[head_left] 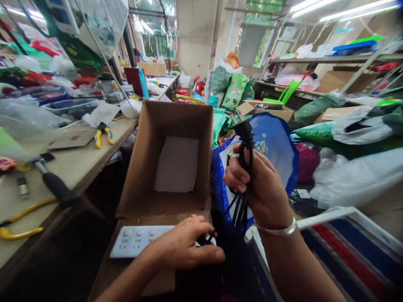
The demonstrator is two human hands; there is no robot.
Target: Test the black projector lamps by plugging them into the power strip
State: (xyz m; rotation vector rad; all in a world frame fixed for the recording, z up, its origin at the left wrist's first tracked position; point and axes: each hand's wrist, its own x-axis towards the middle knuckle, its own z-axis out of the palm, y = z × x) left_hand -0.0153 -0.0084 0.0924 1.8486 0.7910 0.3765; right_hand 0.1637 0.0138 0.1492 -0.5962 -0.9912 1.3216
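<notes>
My right hand [263, 184] is raised and closed around a black power cord [242, 205] gathered in loops. Its black plug [244, 128] sticks up above my fingers, metal prongs at the top. Below, my left hand [190, 243] grips the right end of a white power strip [135, 241], thumb on the near side and fingers on the far side. Several sockets face up on the strip, and my hand hides its right part. The strip lies over the near flap of an open cardboard box [132, 176]. Inside the box a pale flat sheet [176, 163] covers the bottom.
On the left workbench [116, 153] lie yellow-handled pliers [103, 135], a black-handled hammer [58, 184] and another yellow-handled tool [23, 222]. Right of the box stands a blue-rimmed bag [273, 138]. A white-framed striped seat [355, 247] is at lower right, with plastic sacks [362, 167] behind.
</notes>
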